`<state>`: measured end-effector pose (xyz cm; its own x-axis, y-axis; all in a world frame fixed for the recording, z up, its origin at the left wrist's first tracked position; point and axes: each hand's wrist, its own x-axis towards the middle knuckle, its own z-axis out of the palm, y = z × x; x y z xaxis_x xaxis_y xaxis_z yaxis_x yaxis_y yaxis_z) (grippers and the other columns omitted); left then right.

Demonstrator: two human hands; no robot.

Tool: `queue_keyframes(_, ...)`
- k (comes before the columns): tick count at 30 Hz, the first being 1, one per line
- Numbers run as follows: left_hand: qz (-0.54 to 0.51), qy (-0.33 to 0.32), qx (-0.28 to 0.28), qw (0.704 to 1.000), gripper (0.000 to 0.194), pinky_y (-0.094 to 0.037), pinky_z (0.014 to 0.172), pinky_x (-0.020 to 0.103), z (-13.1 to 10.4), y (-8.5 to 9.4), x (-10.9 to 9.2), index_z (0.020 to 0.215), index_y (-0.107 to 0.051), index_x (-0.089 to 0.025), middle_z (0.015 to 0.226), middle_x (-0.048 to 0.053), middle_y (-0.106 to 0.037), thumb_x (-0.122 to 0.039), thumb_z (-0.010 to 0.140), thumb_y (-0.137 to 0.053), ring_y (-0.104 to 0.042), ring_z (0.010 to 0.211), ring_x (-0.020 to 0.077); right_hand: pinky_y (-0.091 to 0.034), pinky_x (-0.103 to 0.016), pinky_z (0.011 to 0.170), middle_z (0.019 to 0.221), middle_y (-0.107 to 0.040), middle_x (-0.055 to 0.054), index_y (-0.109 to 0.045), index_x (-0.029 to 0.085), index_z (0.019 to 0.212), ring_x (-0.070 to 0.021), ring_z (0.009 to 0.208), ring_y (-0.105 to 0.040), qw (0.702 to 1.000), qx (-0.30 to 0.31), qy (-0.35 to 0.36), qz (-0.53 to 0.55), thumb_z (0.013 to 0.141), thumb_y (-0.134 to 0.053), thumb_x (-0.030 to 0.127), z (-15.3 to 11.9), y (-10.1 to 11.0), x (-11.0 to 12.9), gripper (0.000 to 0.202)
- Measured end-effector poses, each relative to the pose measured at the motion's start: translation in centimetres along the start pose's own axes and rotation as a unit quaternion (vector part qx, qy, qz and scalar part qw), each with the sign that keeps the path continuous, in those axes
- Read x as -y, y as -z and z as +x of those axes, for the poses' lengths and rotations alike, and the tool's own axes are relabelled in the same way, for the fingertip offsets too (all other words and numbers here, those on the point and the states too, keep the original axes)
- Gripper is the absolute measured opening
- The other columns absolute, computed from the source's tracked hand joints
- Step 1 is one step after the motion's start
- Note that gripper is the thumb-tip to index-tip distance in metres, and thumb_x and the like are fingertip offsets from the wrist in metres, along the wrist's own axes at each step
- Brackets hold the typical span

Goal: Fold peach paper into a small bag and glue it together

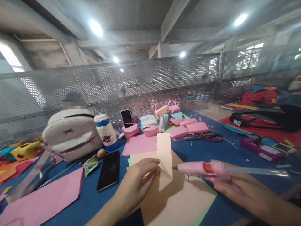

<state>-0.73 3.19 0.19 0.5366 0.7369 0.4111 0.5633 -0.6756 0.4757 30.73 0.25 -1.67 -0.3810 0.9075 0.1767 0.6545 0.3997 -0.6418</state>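
Observation:
My left hand (pixel 143 177) pinches a folded piece of cream paper (pixel 164 150) that stands up over the sheets below. In my right hand (pixel 246 190) is a pink glue gun (pixel 195 169), with a clear glue stick (pixel 261 171) poking out of its back and a small red light glowing. The gun's nozzle points left, close to the right edge of the folded paper; whether they touch I cannot tell. Beneath both lie large tan paper sheets (pixel 178 201), with a green sheet's edge (pixel 207 208) showing under them.
Small pink paper bags (pixel 180 132) and red-handled scissors (pixel 213 136) lie beyond the sheets. Leftward are a black phone (pixel 108 171), a snack packet (pixel 90 164), a white bottle (pixel 106 131), a white backpack (pixel 72 135) and pink paper (pixel 47 201). A perforated metal partition (pixel 141 83) stands behind.

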Motion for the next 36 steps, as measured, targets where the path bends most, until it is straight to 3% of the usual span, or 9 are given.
queue_keyframes(5,-0.005,-0.004,-0.001,1.000,0.020,-0.050,0.084,0.023,-0.1,0.0,0.1,0.095,-0.065,-0.022,0.112,0.006,-0.070,-0.014,0.097,-0.046,-0.066,0.102,0.0154,-0.048,-0.044,0.107,0.120,-0.073,-0.002,-0.075,0.032,0.115,-0.0313,0.115,-0.066,0.999,0.025,-0.017,-0.032,0.094,-0.046,0.058,0.1,0.5,0.0,0.044)
queue_keyframes(10,-0.008,0.002,0.004,1.000,0.020,-0.050,0.085,0.024,-0.2,0.0,0.3,0.095,-0.064,-0.022,0.111,0.006,-0.070,-0.017,0.098,-0.045,-0.066,0.103,0.0158,-0.042,-0.044,0.112,0.128,-0.068,-0.001,-0.072,0.033,0.121,-0.0307,0.126,-0.059,1.000,0.022,0.004,-0.013,0.095,-0.047,0.055,0.6,0.7,0.4,0.043)
queue_keyframes(18,-0.014,0.007,0.005,1.000,0.021,-0.050,0.084,0.023,0.0,0.0,0.0,0.091,-0.064,-0.022,0.108,0.004,-0.071,-0.017,0.098,-0.045,-0.066,0.102,0.0165,-0.046,-0.046,0.108,0.135,-0.064,-0.002,-0.063,0.032,0.133,-0.0324,0.127,-0.057,1.000,-0.003,0.030,0.007,0.094,-0.052,0.049,1.2,0.8,0.2,0.044)
queue_keyframes(29,-0.006,0.009,0.006,1.000,0.022,-0.051,0.084,0.023,0.1,0.0,0.0,0.091,-0.065,-0.021,0.111,0.006,-0.071,-0.017,0.098,-0.045,-0.067,0.101,0.0174,-0.045,-0.046,0.109,0.126,-0.070,-0.003,-0.064,0.032,0.132,-0.0322,0.120,-0.062,0.999,-0.017,0.023,-0.030,0.094,-0.051,0.052,1.0,0.7,-0.5,0.045)
queue_keyframes(34,-0.007,0.010,0.007,1.000,0.023,-0.053,0.083,0.026,0.2,0.1,-0.1,0.090,-0.066,-0.020,0.111,0.008,-0.072,-0.017,0.098,-0.044,-0.067,0.101,0.0193,-0.046,-0.047,0.109,0.121,-0.072,-0.004,-0.069,0.031,0.125,-0.0322,0.122,-0.060,1.000,-0.002,0.016,-0.008,0.094,-0.049,0.055,1.1,0.6,-0.3,0.044)
queue_keyframes(36,-0.003,0.008,0.003,1.000,0.024,-0.054,0.084,0.026,0.2,0.0,-0.1,0.091,-0.066,-0.021,0.112,0.007,-0.072,-0.017,0.098,-0.044,-0.067,0.102,0.0192,-0.050,-0.045,0.103,0.115,-0.074,-0.006,-0.074,0.029,0.116,-0.0322,0.115,-0.065,1.000,-0.026,-0.006,0.011,0.091,-0.052,0.057,1.1,0.5,-0.4,0.044)
